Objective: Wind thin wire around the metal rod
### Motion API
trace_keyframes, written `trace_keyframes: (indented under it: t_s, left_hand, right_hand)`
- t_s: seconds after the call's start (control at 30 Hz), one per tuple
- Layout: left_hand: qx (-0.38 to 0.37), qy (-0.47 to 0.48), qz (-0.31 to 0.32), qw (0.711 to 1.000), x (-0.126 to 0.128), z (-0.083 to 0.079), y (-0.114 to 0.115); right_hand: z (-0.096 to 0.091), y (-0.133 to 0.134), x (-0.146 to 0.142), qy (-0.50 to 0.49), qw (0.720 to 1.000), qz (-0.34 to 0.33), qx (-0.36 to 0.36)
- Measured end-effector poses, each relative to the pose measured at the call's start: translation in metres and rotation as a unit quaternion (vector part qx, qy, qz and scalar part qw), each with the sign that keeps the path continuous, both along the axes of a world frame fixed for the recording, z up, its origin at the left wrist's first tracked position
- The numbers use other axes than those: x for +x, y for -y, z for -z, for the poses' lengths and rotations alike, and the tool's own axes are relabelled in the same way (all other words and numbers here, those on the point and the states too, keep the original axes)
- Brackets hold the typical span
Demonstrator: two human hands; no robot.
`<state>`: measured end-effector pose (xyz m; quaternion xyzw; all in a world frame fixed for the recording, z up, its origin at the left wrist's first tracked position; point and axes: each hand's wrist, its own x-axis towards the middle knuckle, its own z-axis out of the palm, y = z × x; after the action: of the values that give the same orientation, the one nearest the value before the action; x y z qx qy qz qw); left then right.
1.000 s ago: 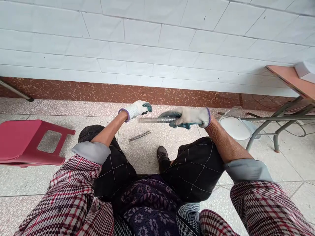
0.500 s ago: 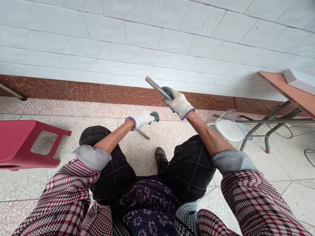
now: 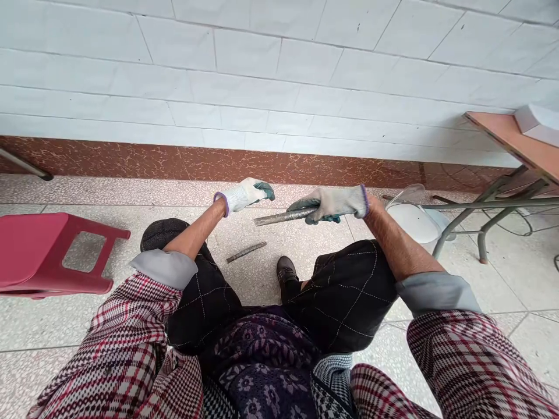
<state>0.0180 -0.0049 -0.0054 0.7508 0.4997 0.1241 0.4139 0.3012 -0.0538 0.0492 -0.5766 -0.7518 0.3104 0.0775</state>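
Note:
My right hand (image 3: 327, 205), in a white knit glove with a dark grip coating, is closed around the near end of a grey metal rod (image 3: 279, 218) that has a rough, ribbed stretch. The rod lies almost level, its bare end pointing left. To its left, my left hand (image 3: 251, 194), gloved the same way, hovers over the floor with loosely bent fingers and nothing visible in them. Below the hands, a second, thinner ribbed metal rod (image 3: 246, 252) rests on the floor between my feet, touched by neither hand.
A red plastic stool (image 3: 32, 250) stands at the left. Along the back runs a white tiled wall (image 3: 244, 87) with a brown base strip. At the right are a folding table (image 3: 502, 131) bearing a white box (image 3: 539, 125), and a white round-seated chair (image 3: 410, 222) behind its legs.
My right hand has lowered and turned, bringing the rod from steeply slanted to nearly level. My left hand has risen slightly and moved left, uncovering the thinner rod on the floor.

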Motion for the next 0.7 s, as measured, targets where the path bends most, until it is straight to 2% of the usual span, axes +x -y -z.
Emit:
trace_keyframes:
  t_s: [0.1, 0.2, 0.3, 0.47, 0.53, 0.6, 0.67, 0.7]
  left_hand:
    - [-0.008, 0.001, 0.004, 1.000, 0.004, 0.003, 0.005]
    - [-0.015, 0.019, 0.014, 1.000, 0.015, 0.006, 0.010]
    - [-0.014, 0.046, 0.027, 0.999, 0.024, 0.006, 0.013]
    - [0.014, 0.076, -0.004, 0.997, 0.027, 0.003, 0.009]
    - [0.025, 0.083, -0.028, 0.996, 0.028, 0.002, 0.006]
    - [0.030, 0.082, -0.051, 0.995, 0.029, 0.002, 0.004]
    - [0.038, 0.083, -0.057, 0.994, 0.028, 0.002, 0.003]
    - [0.044, 0.089, -0.045, 0.994, 0.027, 0.002, 0.003]
  right_hand:
    - [-0.012, -0.002, 0.002, -0.037, 0.998, -0.020, -0.040]
    - [-0.017, -0.011, -0.011, -0.143, 0.988, -0.012, -0.065]
    - [-0.015, -0.017, -0.035, -0.263, 0.963, 0.030, -0.060]
    - [-0.003, -0.018, -0.075, -0.358, 0.926, 0.024, -0.113]
    - [0.000, -0.022, -0.077, -0.366, 0.924, 0.035, -0.103]
    - [0.001, -0.030, -0.069, -0.346, 0.934, 0.047, -0.069]
    - [0.005, -0.043, -0.054, -0.287, 0.956, 0.066, -0.006]
    - [0.008, -0.050, -0.046, -0.221, 0.970, 0.089, 0.037]
